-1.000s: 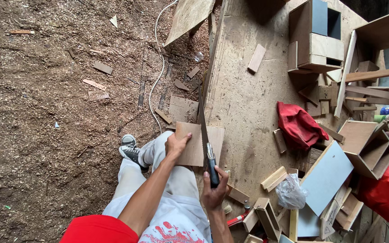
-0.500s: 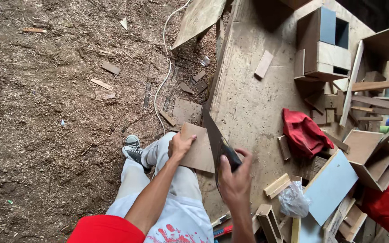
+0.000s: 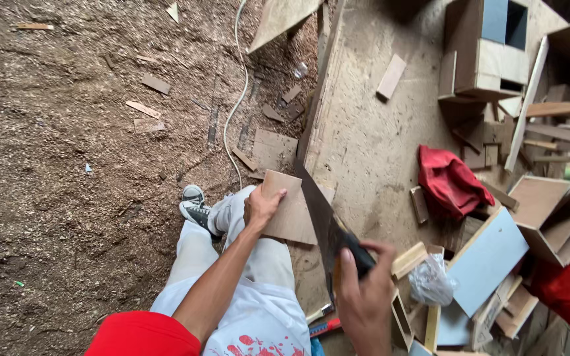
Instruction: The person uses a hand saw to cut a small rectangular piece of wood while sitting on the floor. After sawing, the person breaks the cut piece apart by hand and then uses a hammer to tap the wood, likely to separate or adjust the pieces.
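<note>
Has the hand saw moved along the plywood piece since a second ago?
Yes. The hand saw, gripped by the right hand, has been pulled back toward the person, while the plywood piece stays pinned under the left hand.

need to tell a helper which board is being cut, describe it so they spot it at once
Start at the big workbench strewn with offcuts. At its near left edge a thin brown board overhangs, pinned flat by the left hand. Unlike the loose scraps, it has a handsaw in it, gripped by the right hand.
</note>
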